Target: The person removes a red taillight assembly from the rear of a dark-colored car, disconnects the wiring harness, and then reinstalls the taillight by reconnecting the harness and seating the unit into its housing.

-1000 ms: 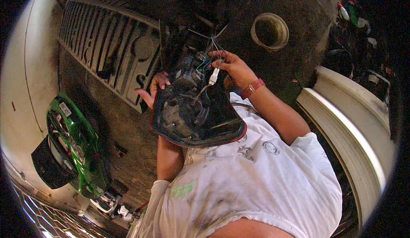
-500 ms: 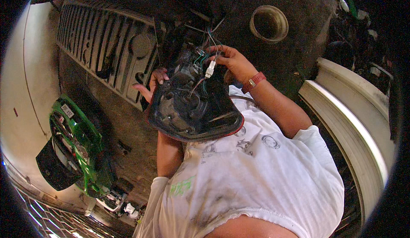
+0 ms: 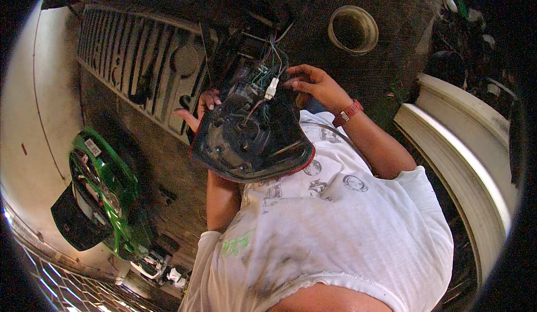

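A vehicle tail light [image 3: 224, 155] lies back side up in front of my chest, its black housing dusty and its rim red. My left hand [image 3: 204, 105] grips its left edge, fingertips over the rim and thumb sticking out. At the upper right corner of the housing is my right hand [image 3: 313, 85], a red watch on its wrist. Its fingers are bent together; what lies between them is hidden. Just left of those fingertips a white connector [image 3: 272, 88] joins thin wires [image 3: 274, 49], which run up from the housing into a dark area.
To the left lies a ribbed metal panel [image 3: 128, 54], with a green car body part [image 3: 106, 183] nearer me. A round bucket-like container [image 3: 353, 29] stands far right on dark textured matting [image 3: 391, 49]. Long pale curved panels [image 3: 447, 144] flank my right arm.
My right hand has shifted right, away from the wires and white connector. The connector has moved slightly left, and the tail light has shifted a little up and left in my left hand.
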A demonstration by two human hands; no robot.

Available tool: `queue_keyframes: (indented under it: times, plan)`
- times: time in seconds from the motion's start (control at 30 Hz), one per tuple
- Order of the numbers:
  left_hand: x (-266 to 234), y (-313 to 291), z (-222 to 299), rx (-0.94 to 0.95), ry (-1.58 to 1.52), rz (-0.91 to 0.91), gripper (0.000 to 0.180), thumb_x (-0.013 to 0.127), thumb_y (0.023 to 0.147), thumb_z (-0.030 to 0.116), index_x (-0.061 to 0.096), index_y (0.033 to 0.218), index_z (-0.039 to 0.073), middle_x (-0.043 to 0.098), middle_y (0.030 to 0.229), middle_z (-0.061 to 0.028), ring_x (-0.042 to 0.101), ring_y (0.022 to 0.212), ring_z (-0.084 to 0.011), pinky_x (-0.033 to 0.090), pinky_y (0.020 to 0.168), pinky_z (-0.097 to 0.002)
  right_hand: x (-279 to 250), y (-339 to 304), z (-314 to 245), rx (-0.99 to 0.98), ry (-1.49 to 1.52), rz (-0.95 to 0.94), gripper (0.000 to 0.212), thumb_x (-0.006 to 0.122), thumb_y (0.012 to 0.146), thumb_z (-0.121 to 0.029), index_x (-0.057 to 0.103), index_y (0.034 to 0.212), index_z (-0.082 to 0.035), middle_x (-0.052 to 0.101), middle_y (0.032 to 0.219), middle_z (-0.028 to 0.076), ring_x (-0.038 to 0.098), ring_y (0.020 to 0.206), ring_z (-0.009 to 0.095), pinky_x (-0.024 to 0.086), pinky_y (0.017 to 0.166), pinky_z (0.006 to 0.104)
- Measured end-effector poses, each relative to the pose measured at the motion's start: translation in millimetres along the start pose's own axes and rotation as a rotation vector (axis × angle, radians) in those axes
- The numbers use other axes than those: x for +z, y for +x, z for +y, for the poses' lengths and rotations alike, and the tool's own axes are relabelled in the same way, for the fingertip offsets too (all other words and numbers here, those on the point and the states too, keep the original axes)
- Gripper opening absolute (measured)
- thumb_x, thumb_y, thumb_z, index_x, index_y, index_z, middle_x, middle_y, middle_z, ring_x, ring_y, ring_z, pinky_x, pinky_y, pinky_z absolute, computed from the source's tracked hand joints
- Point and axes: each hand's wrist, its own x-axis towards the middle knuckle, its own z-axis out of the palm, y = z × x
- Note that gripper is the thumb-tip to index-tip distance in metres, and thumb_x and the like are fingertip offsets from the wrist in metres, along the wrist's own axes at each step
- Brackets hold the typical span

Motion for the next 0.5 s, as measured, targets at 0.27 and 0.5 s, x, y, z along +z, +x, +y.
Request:
queue_keyframes:
  times: [0.27, 0.5]
  plan:
    - [22.2, -0.4, -1.1, -0.044, -0.085, 0.168, 0.096, 0.021, 0.083, 0.098, 0.051, 0.084, 0.006, 0.058, 0.098, -0.0121, 0.042, 0.12, -0.0278, 0.022, 0.116, -0.0455, 2.5, -16.7, 6.4, -0.098, 0.084, -0.004, 0.04, 0.067, 0.101, -0.009, 0.057, 0.139, -0.002, 0.072, 0.12, 0.011, 0.068, 0.075, 0.012, 0.058, 0.071, 0.0298]
    - [23.4, -0.4, 3.5, -0.076, -0.062, 0.226, 0.097, 0.02, 0.083, 0.099, 0.051, 0.082, 0.007, 0.058, 0.094, -0.0101, 0.045, 0.114, -0.0268, 0.021, 0.115, -0.0451, 12.5, -26.9, -9.7, -0.234, -0.086, 0.122, 0.036, 0.065, 0.104, -0.013, 0.058, 0.137, -0.002, 0.071, 0.119, 0.011, 0.068, 0.072, 0.013, 0.057, 0.068, 0.03]
